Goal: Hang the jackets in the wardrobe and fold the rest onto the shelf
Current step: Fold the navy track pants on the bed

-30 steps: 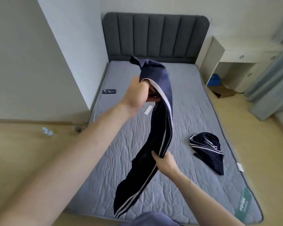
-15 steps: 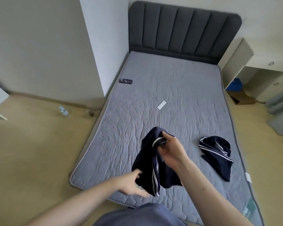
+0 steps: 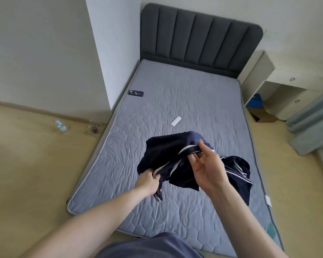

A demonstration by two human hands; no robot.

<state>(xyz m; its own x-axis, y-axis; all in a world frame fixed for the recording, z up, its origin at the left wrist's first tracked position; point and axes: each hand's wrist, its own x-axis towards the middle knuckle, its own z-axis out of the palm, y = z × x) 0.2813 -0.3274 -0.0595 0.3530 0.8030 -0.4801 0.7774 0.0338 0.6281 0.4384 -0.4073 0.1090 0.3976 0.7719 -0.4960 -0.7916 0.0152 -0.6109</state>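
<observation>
Garment point(image 3: 168, 155), navy with white stripes, bunched above the mattress point(image 3: 194, 101) foot edge. Left hand point(image 3: 147, 180) clenched on lower cloth; right hand point(image 3: 206, 166) pinching striped band, other fingers spread. Second navy garment point(image 3: 239, 175) toward right edge. Advice: spread flat, align edges, then fold.

Bare forearms, no sleeves; hands point(image 3: 177, 174) ungloved; grey-blue garment point(image 3: 149, 246) at bottom edge.

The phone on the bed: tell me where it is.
In the head view the phone lies flat at the mattress's far left edge, beside the white wall corner, well beyond both hands and the small white tag.
</observation>
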